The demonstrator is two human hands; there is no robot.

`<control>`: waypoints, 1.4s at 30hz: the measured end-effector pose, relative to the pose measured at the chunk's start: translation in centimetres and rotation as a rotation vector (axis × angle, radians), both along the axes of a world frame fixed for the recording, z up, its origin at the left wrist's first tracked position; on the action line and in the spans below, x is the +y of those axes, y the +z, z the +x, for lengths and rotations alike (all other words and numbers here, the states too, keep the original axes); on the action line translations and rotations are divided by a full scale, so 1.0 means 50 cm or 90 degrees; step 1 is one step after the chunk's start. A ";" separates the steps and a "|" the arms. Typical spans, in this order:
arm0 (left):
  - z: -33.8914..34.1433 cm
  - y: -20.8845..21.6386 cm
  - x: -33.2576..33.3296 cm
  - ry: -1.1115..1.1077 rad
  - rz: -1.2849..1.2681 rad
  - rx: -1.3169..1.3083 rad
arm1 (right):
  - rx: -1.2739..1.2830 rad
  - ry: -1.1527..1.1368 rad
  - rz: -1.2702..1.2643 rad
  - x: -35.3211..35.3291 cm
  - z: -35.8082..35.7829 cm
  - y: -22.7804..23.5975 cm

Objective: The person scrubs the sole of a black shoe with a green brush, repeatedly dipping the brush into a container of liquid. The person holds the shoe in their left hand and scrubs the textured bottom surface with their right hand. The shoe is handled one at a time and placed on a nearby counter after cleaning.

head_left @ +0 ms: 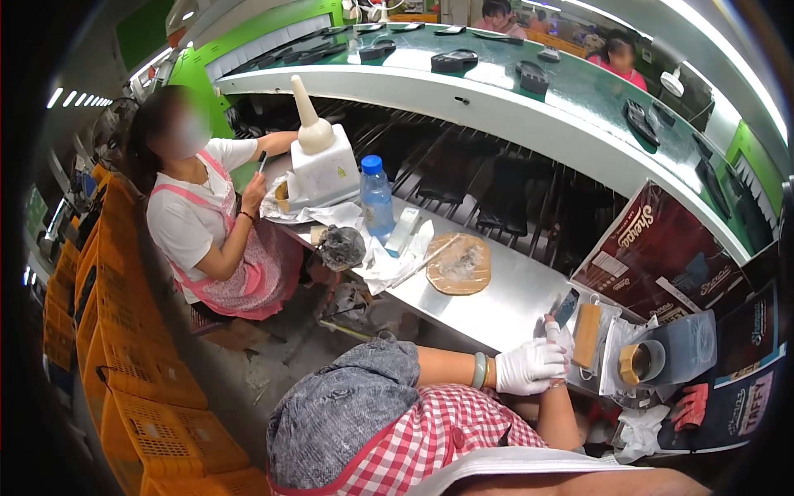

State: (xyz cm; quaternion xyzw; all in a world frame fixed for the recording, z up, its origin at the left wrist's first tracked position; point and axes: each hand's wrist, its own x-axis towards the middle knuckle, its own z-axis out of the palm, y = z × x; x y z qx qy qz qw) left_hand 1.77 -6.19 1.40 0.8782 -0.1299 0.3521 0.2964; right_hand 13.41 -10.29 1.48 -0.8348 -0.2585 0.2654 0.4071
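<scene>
Lengthwise, the tan block (587, 336) points away, left hand (528, 369) clasping right hand (563, 337) beside it

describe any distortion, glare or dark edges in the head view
Head view: the conveyor bows into an arc, fisheye-style, and the picture's corners fall to black; head view: the ceiling light strip at upper right looks blown out, with pale glare on the green belt; head view: the gloved left hand is bright but readable.
</scene>
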 end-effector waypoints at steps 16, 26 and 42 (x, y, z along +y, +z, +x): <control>0.001 -0.069 -0.037 -0.082 0.049 0.014 | -0.223 0.012 0.179 -0.008 -0.037 -0.003; -0.194 0.516 0.233 0.142 -0.195 -0.338 | -0.573 0.138 0.202 -0.012 -0.019 -0.049; -0.001 0.285 0.235 0.123 0.093 -0.104 | -0.537 0.098 0.169 -0.018 0.004 -0.054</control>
